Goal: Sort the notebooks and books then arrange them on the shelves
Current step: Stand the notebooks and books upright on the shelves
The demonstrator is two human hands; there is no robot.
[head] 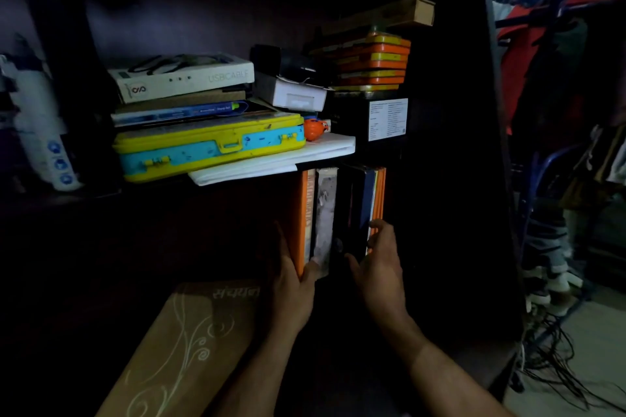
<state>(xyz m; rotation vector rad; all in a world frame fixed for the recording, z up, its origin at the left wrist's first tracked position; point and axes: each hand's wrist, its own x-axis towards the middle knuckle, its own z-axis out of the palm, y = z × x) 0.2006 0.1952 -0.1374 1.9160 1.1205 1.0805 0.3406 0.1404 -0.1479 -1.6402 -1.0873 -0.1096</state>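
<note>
books (342,210) are standing upright in a short row on the lower shelf, tucked to the right under the upper shelf board (257,179), and we're squaring them up. our left hand (293,284) is gripping the orange book (300,213) at the left end, fingers flat along its cover and thumb hooked round the front edge beside the grey book (325,213). our right hand (379,267) is coming in at the other end, fingers (381,228) spread wide and loosely bent, tips touching the orange spines (380,193) there, holding nothing yet as far as we can tell.

to do this well, we're thinking squeeze from both ends together so the dark middle volumes don't tip, then slide the whole block back as one. the shelf is very dim, so we're going by feel for the back wall. overhead, the white paper stack (305,156) under the yellow and blue case (210,149) is overhanging the edge, so we're keeping the tops low. the tan patterned book (183,342) is lying flat nearer us, waiting its turn.
</note>
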